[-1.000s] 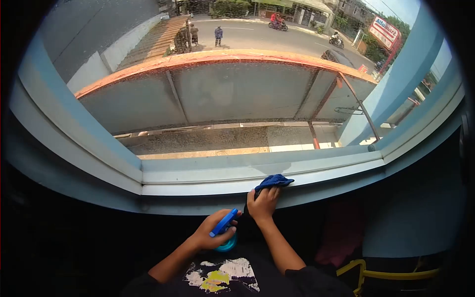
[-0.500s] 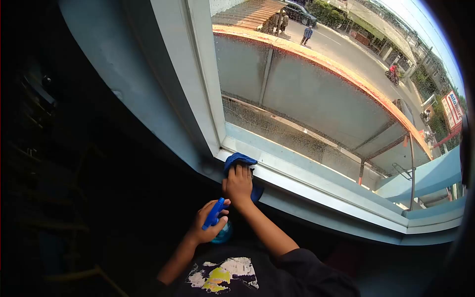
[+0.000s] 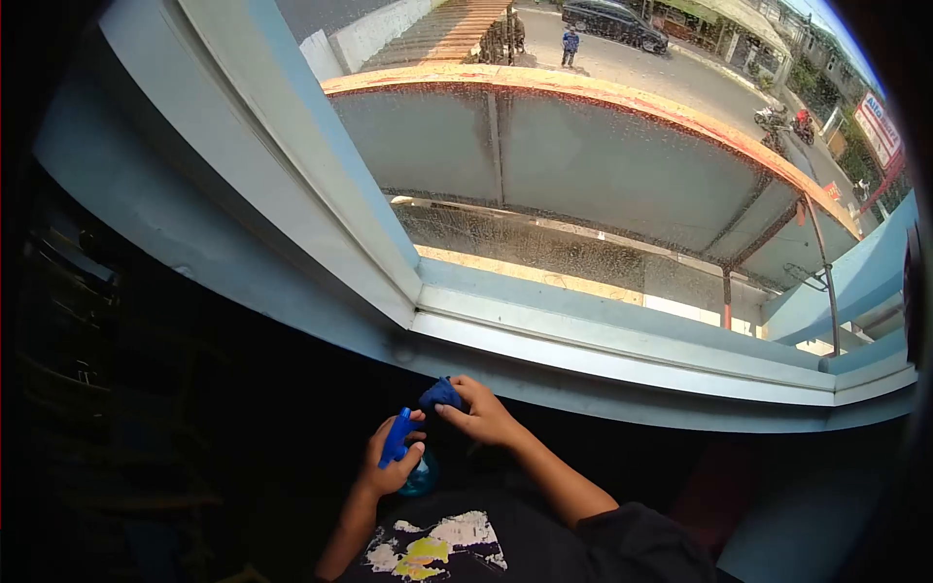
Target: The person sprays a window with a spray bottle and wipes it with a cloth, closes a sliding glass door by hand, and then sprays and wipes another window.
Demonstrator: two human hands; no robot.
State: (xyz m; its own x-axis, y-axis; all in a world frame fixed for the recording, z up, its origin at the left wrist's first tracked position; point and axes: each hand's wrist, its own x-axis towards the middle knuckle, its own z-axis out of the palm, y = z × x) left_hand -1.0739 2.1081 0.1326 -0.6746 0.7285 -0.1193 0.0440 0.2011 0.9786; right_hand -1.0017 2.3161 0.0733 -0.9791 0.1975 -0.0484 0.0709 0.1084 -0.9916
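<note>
My left hand (image 3: 391, 457) is wrapped round the neck of a spray bottle (image 3: 396, 435) with a blue trigger head; its see-through bluish body shows below the fingers. Just to the right, my right hand (image 3: 481, 413) pinches a bunched blue cloth (image 3: 441, 394) between thumb and fingers. Both hands are close together in front of my dark shirt, below the window sill. The cloth is apart from the white window frame (image 3: 622, 352). Beyond the frame, the glass pane (image 3: 612, 185) is covered in drops or specks.
A pale blue wall ledge (image 3: 292, 301) runs under and left of the frame. Outside are an orange-edged curved railing (image 3: 622, 97) with grey panels, a road with a dark car (image 3: 617, 24), a person in blue (image 3: 570, 45), and motorcycles. The room at left is very dark.
My right hand has lifted the cloth off the lower frame corner and drawn it back towards the spray bottle, where it is now bunched up. The view has shifted a little.
</note>
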